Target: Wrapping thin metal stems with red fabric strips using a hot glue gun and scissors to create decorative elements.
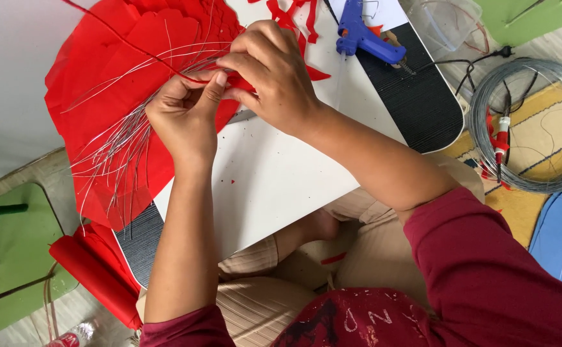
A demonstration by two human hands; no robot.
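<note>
Both hands, left (pixel 184 119) and right (pixel 271 71), pinched a red paper piece (pixel 239 82) above center. Upper right, a clear plastic tub (pixel 445 22) held thin wire bits.

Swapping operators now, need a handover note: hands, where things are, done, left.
Left hand and right hand together pinch a small red paper piece on a thin silver wire. Cut silver wires fan across the stack of red paper petals on the white board. Blue glue gun lies beyond; grey wire coil on the right. Done: petals cut. Left: loose wires remain bare.
</note>
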